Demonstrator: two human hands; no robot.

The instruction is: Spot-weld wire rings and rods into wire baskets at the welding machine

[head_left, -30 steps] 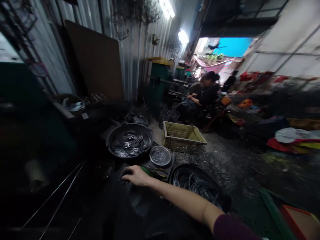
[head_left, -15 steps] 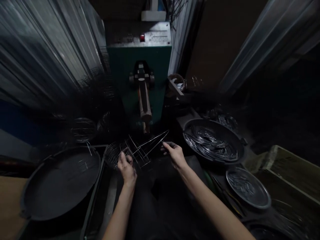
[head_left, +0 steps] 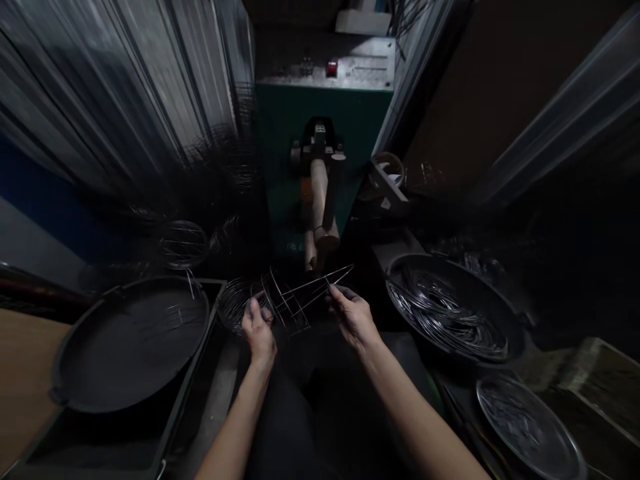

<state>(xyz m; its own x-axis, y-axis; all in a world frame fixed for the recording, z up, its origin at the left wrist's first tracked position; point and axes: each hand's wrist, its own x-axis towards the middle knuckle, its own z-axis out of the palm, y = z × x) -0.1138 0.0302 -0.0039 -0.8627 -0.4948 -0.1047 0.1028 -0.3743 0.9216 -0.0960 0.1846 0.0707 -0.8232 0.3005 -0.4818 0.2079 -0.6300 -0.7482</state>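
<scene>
Corrugated wall dim; wire frame thin, silvery, angular.

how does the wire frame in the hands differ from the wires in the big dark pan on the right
The wire frame has crossing bars, while the wires lie in long curves alongside one another. The wire frame is held up between the left hand and right hand; the wires rest in the dark pan. Both look thin and metallic.
</scene>
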